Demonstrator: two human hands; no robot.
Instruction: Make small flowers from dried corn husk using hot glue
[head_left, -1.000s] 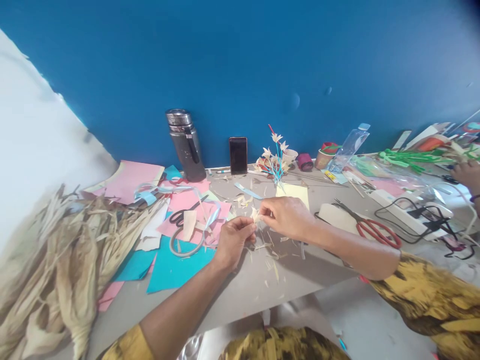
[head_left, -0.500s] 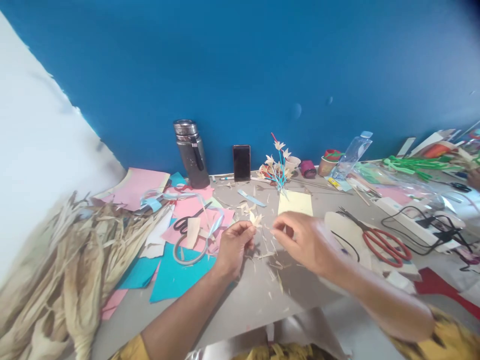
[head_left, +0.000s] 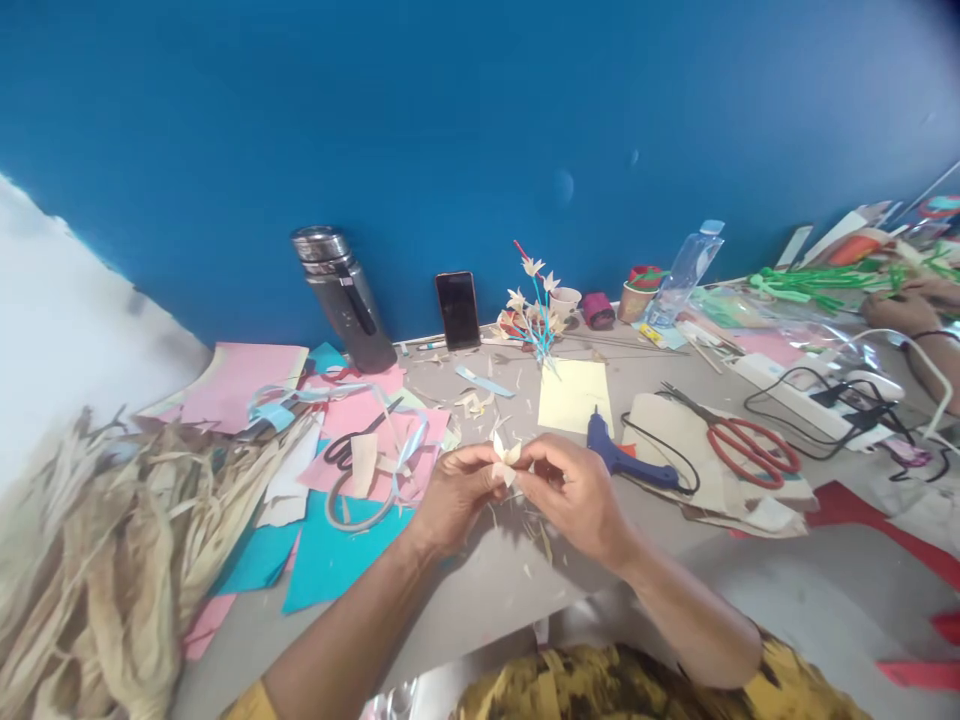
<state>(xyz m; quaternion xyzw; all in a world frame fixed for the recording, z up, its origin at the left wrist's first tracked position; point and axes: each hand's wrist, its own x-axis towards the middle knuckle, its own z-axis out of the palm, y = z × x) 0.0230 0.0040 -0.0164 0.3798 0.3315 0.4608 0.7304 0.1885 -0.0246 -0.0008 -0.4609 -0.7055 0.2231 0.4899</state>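
1. Both hands are meeting over the table (head_left: 525,590): the left hand (head_left: 450,495) and the right hand (head_left: 574,490) are each pinching a small pale husk flower (head_left: 504,458) between the fingertips, above the scraps.
2. Just beside the right hand a blue glue gun (head_left: 622,462) is lying, near a yellow sheet (head_left: 574,395).
3. Red scissors (head_left: 739,445) are resting on a pale card further right.
4. Pink and blue papers (head_left: 330,540) are covering the left part, next to dry husks (head_left: 112,570).
5. A flask (head_left: 341,295) and a phone (head_left: 457,308) are standing against the blue wall (head_left: 480,120).
6. Another person's hand (head_left: 904,310) is showing at the far right.
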